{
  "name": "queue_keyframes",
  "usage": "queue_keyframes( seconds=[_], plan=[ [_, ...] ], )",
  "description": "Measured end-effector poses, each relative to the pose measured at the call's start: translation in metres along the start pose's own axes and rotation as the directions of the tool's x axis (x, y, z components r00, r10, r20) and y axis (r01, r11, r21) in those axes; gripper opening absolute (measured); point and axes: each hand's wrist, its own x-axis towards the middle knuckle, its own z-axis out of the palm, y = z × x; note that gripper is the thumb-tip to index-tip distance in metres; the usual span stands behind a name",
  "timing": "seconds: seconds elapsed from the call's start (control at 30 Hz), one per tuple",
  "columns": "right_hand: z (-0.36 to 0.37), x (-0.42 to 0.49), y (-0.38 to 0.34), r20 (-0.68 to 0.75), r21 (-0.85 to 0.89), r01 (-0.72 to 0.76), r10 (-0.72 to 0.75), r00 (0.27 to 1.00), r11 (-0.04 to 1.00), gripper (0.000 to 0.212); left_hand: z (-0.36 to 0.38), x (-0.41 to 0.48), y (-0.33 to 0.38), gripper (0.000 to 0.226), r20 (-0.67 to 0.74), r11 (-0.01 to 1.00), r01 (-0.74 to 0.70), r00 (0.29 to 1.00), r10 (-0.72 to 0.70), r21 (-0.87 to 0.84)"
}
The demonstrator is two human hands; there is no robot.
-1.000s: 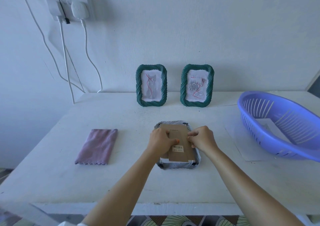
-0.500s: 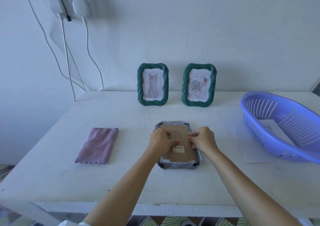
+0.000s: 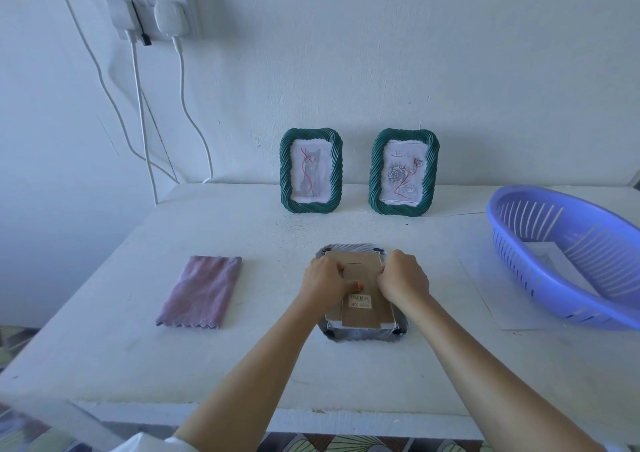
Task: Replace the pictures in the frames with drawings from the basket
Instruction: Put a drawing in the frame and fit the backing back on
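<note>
L hand (image 3: 325,280), R hand (image 3: 403,278) both curled onto backing board (image 3: 363,271) of face-down frame (image 3: 363,338). Risk: uneven prying bends board, frame skids.

White wall (image 3: 381,53); socket (image 3: 152,5) top left, cables (image 3: 138,105) hanging; white table (image 3: 104,330); patterned floor (image 3: 346,446) below.

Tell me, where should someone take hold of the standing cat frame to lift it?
By its two long green sides, reaching from the front. The cat frame stands upright close to the wall, so its back is probably hard to reach.
</note>
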Motion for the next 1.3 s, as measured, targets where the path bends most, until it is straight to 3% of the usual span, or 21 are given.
queue_keyframes(
  seconds=[0.1,0.27,0.57,0.93,1.1,1.3],
  plan=[
    [-0.002,0.000,-0.002,0.010,-0.028,-0.006,0.007,1.000,1.000,0.020,0.001,0.001,-0.001,0.031,0.002,1.000,0.006,1.000,-0.006,0.018],
    [0.000,0.012,0.006,0.081,0.127,-0.023,0.013,0.997,0.992,0.009,0.005,0.002,-0.002,0.034,-0.018,0.999,0.009,1.000,-0.008,0.037],
    [0.001,0.015,0.007,0.073,0.046,-0.035,0.031,0.997,0.998,0.029,0.006,0.003,-0.006,0.030,-0.011,0.998,-0.002,1.000,0.003,0.061],
    [-0.007,0.012,0.020,0.132,0.116,0.023,-0.039,0.990,0.993,0.030,0.010,0.004,-0.005,0.024,-0.013,0.992,0.017,1.000,-0.016,0.127],
    [-0.009,0.011,0.031,0.190,0.272,0.015,-0.069,0.979,0.962,0.030,0.008,0.006,-0.004,0.031,0.009,0.989,0.012,1.000,-0.014,0.149],
    [-0.011,0.012,0.035,0.239,0.342,0.047,-0.136,0.962,0.939,0.037,0.004,0.005,-0.003,0.032,0.039,0.990,0.011,0.999,-0.017,0.143]
  ],
)
